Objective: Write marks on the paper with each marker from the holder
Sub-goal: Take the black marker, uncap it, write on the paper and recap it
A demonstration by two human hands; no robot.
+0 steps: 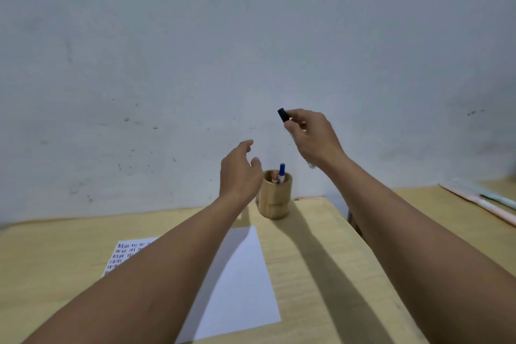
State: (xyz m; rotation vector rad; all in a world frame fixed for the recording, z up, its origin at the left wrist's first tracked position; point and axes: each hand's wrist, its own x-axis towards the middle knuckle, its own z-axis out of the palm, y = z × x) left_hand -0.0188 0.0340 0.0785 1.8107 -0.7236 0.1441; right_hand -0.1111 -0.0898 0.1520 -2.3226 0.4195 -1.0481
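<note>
Bamboo-looking, that's the round wooden pen holder [276,195] sitting on my pale yellow wooden desk [315,260], just past and a bit right of my left hand [239,173]. That hand's up in the air with nothing in it, fingers loosely spread and thumb sticking out, hovering right beside the holder's rim but I can't tell if it's actually touching. My right hand [314,138] is higher up and further out, above and to the right of the holder, pinched around a white marker with a black cap [283,115]; the cap pokes out above my fingertips and the white tail end shows below my wrist, so it's tilted rather than straight up. Inside the holder there's a white marker with a blue cap [281,172] standing up cap-first, and next to it something reddish [275,177] that's too blurry for me to call. Closer to me, under and between my forearms, lies a blank white sheet of paper [243,282], flat on the desk. Another sheet covered in rows of small red and blue marks [127,253] peeks out from under my left forearm, off to the left of that arm.
</note>
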